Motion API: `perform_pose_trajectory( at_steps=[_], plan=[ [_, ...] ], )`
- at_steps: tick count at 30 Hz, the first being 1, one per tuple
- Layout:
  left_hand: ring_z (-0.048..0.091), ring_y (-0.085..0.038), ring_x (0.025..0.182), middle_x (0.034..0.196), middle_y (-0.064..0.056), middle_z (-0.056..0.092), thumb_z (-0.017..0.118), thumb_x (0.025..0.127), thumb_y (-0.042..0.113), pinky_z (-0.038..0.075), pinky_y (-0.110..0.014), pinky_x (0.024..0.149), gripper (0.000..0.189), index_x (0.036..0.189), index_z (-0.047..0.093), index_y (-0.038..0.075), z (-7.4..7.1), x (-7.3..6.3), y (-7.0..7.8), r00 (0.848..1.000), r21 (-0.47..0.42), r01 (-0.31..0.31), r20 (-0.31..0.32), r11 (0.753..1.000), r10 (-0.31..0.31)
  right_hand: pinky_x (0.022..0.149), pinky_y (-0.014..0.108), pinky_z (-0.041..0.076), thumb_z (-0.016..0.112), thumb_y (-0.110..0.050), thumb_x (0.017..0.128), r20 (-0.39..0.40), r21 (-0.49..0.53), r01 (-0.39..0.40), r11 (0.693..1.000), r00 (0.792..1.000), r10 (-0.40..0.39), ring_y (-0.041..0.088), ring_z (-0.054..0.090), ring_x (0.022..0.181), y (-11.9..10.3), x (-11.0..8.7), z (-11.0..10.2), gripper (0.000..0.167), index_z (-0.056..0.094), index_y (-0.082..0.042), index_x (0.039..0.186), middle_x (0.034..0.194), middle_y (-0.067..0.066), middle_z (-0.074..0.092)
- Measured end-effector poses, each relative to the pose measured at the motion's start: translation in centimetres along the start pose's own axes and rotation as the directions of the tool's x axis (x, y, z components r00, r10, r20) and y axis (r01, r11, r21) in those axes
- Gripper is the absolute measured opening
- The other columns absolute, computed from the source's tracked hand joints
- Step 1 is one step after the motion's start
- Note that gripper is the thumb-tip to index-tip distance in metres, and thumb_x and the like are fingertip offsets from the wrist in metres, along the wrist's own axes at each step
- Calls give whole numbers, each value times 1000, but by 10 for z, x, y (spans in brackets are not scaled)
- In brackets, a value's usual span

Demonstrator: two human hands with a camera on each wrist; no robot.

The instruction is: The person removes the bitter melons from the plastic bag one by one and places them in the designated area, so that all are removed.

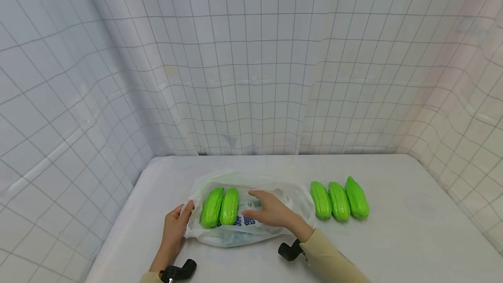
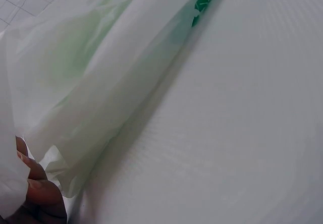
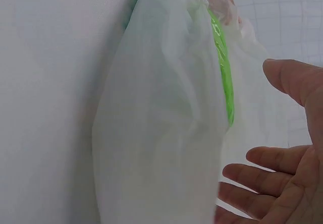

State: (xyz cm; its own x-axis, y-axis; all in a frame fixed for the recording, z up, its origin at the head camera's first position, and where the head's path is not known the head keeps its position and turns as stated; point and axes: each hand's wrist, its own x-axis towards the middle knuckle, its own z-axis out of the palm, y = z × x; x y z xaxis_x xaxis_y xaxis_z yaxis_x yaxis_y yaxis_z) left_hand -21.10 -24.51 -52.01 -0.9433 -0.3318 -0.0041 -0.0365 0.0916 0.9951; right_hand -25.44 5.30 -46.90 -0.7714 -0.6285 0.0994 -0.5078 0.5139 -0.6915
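A white plastic bag (image 1: 220, 241) with dark blue print lies spread open on the table. Two glossy bright green, gourd-shaped pieces, one at the left (image 1: 212, 208) and one beside it (image 1: 229, 206), lie side by side in its left part. My left hand (image 1: 174, 228) pinches the bag's left edge, its fingers (image 2: 44, 191) partly covered by the plastic in the left wrist view. Over the bag's middle, right of the green pieces, my right hand (image 1: 271, 211) is held with thumb and fingers spread and nothing between them. The right wrist view shows a green strip (image 3: 223, 67) past the bag's rim.
Three more green pieces, a left (image 1: 321, 200), a middle (image 1: 339, 201) and a right one (image 1: 356, 198), lie in a row just right of the bag. The white table (image 1: 404, 230) is bordered at the back and sides by white grid-patterned curtains (image 1: 251, 77).
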Motion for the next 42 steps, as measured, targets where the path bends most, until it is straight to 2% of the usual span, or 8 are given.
perform_pose_trajectory(
  at_steps=[9, 15, 19, 23, 30, 42],
  plan=[
    [48, -12, 55, 60, 0, 46, 62, 91, 43, 41, -25, 48, 38, 86, 66, 6, 0, 1, 1, 1000, -3, 14, 1, 1000, -14, 98, 42, 37, 57, -52, 91, -6, -13, -10, 1000, 1000, 10, 29, 44, 125, -1, 15, 13, 78, 35, 4, 141, 141, 15, 43],
    [48, -12, 55, 60, 1, 47, 62, 91, 42, 40, -24, 48, 38, 86, 66, 5, 0, 1, 0, 1000, -6, 3, 3, 1000, -3, 95, 44, 40, 58, -52, 90, -7, 31, -48, 998, 999, 48, 31, 47, 121, -3, 22, 20, 81, 32, 4, 143, 139, 19, 43],
    [47, -11, 55, 60, 1, 46, 62, 91, 42, 40, -24, 48, 37, 85, 66, 7, 0, 1, 0, 1000, -7, 11, 4, 1000, -11, 98, 44, 37, 60, -52, 89, 1, 39, -80, 996, 997, 80, 32, 43, 125, -6, 26, 26, 84, 31, 6, 142, 140, 20, 40],
    [46, -11, 55, 59, 2, 45, 62, 91, 42, 39, -24, 48, 36, 83, 65, 7, 0, 1, 0, 1000, 1, 9, -4, 1000, -9, 102, 45, 32, 61, -55, 87, 1, -3, -114, 993, 993, 114, 33, 35, 131, -10, 30, 31, 88, 31, 7, 142, 140, 21, 40],
    [46, -12, 57, 60, 2, 44, 61, 91, 43, 39, -24, 50, 39, 86, 65, 5, -1, 0, 1, 1000, 24, 11, -5, 1000, -11, 100, 50, 33, 62, -54, 86, -19, -23, -169, 985, 986, 168, 37, 34, 130, -16, 35, 38, 89, 31, 8, 141, 140, 25, 39],
    [46, -12, 57, 60, 2, 44, 62, 91, 44, 39, -24, 50, 39, 85, 66, 6, 0, 0, 2, 1000, 10, 29, -1, 1000, -29, 97, 51, 36, 62, -55, 85, -89, 61, -228, 972, 968, 233, 40, 39, 125, -23, 40, 49, 92, 29, 11, 140, 137, 30, 37]
  ],
)
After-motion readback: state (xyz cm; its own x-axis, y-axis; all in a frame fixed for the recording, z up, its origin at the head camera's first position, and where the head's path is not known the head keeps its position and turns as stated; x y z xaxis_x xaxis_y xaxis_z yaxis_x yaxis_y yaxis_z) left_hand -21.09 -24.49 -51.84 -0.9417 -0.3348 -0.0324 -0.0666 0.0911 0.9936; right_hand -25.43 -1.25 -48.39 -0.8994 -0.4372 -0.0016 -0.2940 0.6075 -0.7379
